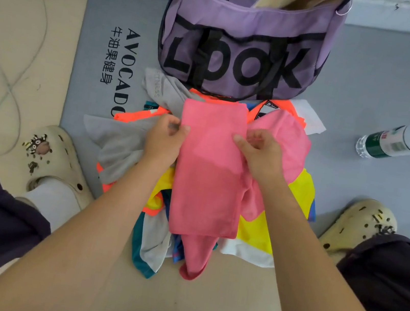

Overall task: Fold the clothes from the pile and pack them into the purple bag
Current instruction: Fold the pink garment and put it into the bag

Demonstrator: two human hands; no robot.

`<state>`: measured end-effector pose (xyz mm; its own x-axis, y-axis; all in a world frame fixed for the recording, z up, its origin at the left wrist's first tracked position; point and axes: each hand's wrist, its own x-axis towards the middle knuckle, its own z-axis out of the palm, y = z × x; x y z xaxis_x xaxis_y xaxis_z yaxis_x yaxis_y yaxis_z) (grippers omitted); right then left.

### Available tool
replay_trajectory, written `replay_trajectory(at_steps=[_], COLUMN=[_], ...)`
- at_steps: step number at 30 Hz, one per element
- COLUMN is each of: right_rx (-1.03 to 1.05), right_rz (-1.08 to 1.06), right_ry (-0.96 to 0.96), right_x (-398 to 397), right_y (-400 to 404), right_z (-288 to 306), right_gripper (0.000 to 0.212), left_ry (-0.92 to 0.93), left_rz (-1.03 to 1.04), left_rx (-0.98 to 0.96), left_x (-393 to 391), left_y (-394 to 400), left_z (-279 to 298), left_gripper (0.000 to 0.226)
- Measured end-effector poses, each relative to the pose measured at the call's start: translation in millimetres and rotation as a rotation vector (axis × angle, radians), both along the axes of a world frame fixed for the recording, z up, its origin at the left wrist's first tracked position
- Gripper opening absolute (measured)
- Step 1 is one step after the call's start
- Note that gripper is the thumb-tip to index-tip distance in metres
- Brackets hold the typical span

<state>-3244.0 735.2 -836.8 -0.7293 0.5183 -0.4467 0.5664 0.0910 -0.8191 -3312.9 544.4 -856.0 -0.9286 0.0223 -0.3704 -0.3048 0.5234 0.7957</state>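
A pink garment (207, 174) lies folded into a long strip on top of the clothes pile (128, 143), which holds grey, orange, yellow, teal and white pieces. My left hand (166, 139) pinches the strip's left edge. On the right side, my right hand (259, 153) pinches the pink cloth with its fingers curled. Beyond the pile stands the purple bag (243, 40), printed "Look" in black, its top open against the wall.
A grey exercise mat (370, 87) lies under the bag and pile. A plastic water bottle (399, 140) lies at the right. My feet in cream clogs (55, 158) (359, 223) flank the pile. A thin cable (10, 87) loops at the left.
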Motion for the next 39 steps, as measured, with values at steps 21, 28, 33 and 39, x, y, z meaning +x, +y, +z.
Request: replay_trajectory(at_steps=[21,28,33,39], right_rx=[-0.353,-0.550,-0.883,-0.500], right_rz=[0.065,-0.049,-0.141,0.095], right_ry=[-0.292,-0.076,-0.004,-0.180], right_x=[164.4,138.7,112.5,99.1], right_y=[-43.9,-32.7,-26.8,-23.9], right_z=[23.0,39.2,38.1,27.9], right_gripper=[0.031,0.006,0.042,0.014], left_ry=[-0.610,-0.516,-0.695,-0.649], left_rz=[0.069,0.076,0.252,0.006], left_rx=[0.205,0.464,0.850,0.455], left_x=[158.4,124.4,107.0,99.3], left_y=[-45.9,-46.4,-51.4,-51.1], left_z=[33.1,56.2,50.0,34.0], left_gripper=[0.030,0.024,0.022,0.013])
